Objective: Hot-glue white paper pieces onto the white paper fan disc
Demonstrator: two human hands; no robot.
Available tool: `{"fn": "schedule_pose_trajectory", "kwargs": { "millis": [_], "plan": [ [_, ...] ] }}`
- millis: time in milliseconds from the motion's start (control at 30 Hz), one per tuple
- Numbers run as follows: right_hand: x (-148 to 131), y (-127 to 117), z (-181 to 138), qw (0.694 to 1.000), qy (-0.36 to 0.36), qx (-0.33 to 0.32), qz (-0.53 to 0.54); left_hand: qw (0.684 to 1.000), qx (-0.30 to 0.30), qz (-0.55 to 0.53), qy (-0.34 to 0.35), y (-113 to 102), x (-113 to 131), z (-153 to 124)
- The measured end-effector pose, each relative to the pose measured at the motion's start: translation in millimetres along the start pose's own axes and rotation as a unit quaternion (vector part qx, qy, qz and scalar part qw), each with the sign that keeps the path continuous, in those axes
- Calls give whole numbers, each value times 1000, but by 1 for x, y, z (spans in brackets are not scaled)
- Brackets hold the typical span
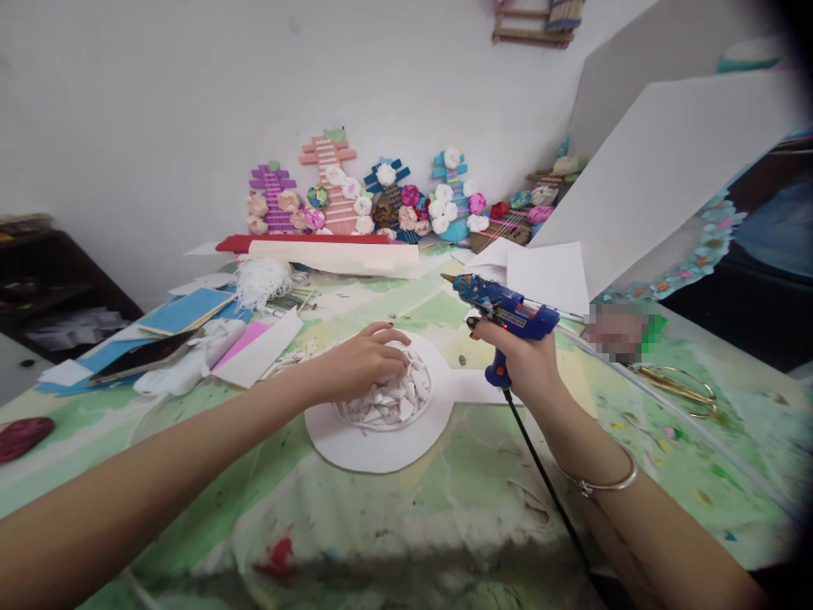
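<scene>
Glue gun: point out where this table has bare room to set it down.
Bare cloth lies near the front edge, below the white disc, and right of the cord of the glue gun, before the scissors. Crowded: the left side with blue sheets and scraps, and the back wall's flower crafts.

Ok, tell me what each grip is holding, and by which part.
The right grip holds the blue glue gun by its handle. The left grip holds nothing; it rests palm down on the heap of white paper pieces.

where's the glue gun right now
Head view, right of centre: the blue glue gun is held in the right hand, right of the white disc.
</scene>
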State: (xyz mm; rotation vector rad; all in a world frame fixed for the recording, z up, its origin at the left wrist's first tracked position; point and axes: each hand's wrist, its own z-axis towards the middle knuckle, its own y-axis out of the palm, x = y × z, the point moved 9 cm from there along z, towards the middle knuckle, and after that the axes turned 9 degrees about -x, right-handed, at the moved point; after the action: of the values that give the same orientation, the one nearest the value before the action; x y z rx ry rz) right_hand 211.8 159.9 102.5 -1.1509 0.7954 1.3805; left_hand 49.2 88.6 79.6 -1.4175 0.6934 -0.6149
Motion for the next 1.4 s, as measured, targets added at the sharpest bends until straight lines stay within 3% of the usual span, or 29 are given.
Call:
{"fn": "schedule_pose_trajectory", "kwargs": {
  "millis": [133, 267, 367, 533, 800, 1400],
  "plan": [
    [-3, 0, 0, 1000, -9, 8, 4, 998, 25, -59, -14, -2, -9, -3],
    [-2, 0, -2, 1000, 7, 3, 5, 981, 125, -141, -36, -14, -13, -13],
    [-2, 3, -4, 1000, 10, -14, 6, 972, 174, -153, -45, -23, -1, -20],
    [-4, 3, -4, 1000, -16, -19, -12, 984, 134, -99, -66, -17, 20, -20],
    [-1, 4, -5, 999, -10, -31, -24, 987, 89, -92, -98, -1, 15, -21],
    [-2, 6, -5, 999, -15, -32, -19, 989, 93, -67, -93, 2, 18, -22]
  ]
}}
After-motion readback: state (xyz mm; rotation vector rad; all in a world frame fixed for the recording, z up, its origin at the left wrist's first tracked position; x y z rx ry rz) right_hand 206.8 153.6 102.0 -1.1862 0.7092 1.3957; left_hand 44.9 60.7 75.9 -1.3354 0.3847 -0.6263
